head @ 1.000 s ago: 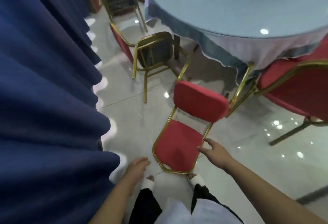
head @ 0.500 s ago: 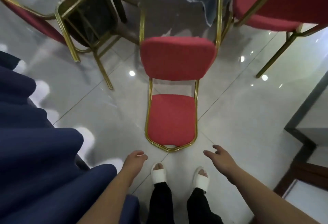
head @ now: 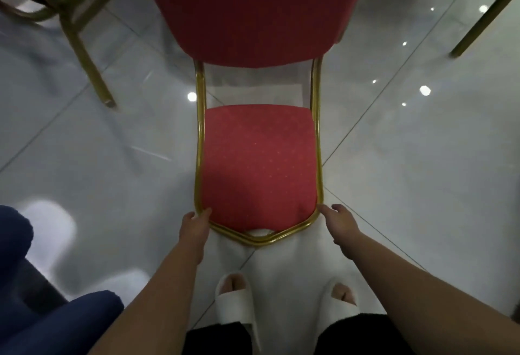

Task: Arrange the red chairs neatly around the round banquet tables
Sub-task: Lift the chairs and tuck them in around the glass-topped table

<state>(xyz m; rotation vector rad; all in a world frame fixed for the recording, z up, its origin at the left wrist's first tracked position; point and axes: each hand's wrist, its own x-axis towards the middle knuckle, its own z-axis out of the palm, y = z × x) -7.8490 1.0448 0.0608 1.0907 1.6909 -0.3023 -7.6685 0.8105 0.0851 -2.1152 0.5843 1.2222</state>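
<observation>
Slippage is judged likely, since one red padded chair with a gold metal frame (head: pixel 257 163), lying tipped on the glossy grey tiled floor (head: pixel 408 171), is only touched at its frame's near corners by the left hand (head: pixel 194 226) and right hand (head: pixel 342 224), fingers loosely spread, nothing gripped

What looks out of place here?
The red chair lies tipped over, its backrest on the floor toward the person instead of upright. The left hand and right hand reach its top corners. Another chair, upper left, seems tilted.
</observation>
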